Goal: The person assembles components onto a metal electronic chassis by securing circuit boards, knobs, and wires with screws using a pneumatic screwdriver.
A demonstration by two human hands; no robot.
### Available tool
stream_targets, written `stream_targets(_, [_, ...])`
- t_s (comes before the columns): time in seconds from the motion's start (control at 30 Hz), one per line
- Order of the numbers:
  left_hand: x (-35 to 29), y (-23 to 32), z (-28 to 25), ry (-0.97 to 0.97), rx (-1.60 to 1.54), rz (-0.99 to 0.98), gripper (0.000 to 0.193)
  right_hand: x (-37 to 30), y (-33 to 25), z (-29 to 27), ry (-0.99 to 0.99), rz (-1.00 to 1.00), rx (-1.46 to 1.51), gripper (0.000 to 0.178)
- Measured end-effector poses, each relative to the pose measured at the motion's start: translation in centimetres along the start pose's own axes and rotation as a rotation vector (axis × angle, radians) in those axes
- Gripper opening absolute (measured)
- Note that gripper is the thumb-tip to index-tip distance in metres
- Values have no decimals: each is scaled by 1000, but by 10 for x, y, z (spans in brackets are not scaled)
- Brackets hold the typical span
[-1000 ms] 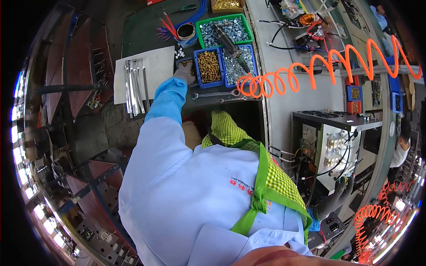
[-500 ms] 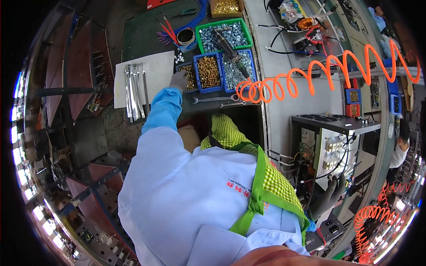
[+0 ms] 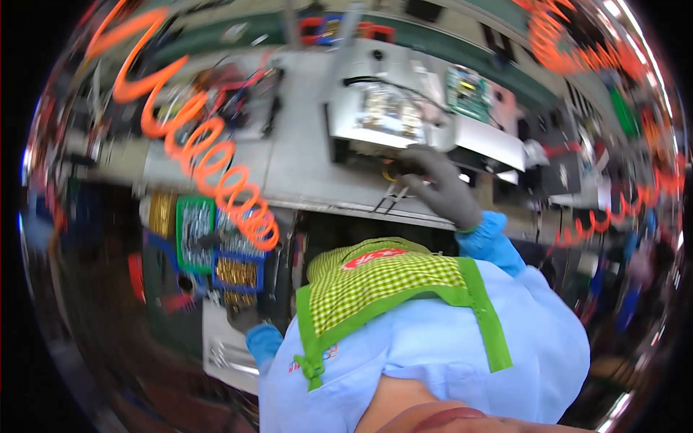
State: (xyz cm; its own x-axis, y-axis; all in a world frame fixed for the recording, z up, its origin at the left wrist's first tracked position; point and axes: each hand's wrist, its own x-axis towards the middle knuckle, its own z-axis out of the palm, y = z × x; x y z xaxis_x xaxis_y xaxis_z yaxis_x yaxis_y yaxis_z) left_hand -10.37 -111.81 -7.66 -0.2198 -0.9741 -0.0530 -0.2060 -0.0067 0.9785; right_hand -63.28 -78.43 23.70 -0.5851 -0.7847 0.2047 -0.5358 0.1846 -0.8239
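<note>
My left hand (image 3: 247, 317), in a grey glove with a blue sleeve cover, is at the small bin of brass-coloured screws (image 3: 239, 298). Its fingers are smeared by motion, so what they hold does not show. My right hand (image 3: 444, 189), also grey-gloved, reaches to the front of a metal equipment chassis (image 3: 426, 133) on the bench. Thumb and fingers are bent with a gap between them, and nothing shows in the grip. Dark cable ends (image 3: 390, 199) hang over the bench edge beside that thumb.
A blue bin of brass-coloured fasteners (image 3: 236, 273) adjoins a green bin of silver fasteners (image 3: 195, 234). An orange coiled hose (image 3: 209, 159) hangs across the left. Wired parts (image 3: 231, 101) lie on the grey bench (image 3: 303, 155). Metal strips (image 3: 229, 356) rest on a white sheet.
The view has swung right, bringing the chassis to the front and the bins to the left. My right hand now reaches in at the chassis; my left stays by the screw bin.
</note>
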Motion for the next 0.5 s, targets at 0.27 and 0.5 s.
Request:
stream_targets(0.27, [88, 86, 165, -695, -47, -96, 30, -122, 84, 16, -12, 89, -6, 33])
stream_targets(0.5, [8, 135, 270, -1062, -36, -307, 32, -327, 243, -7, 843, 824, -410, 42])
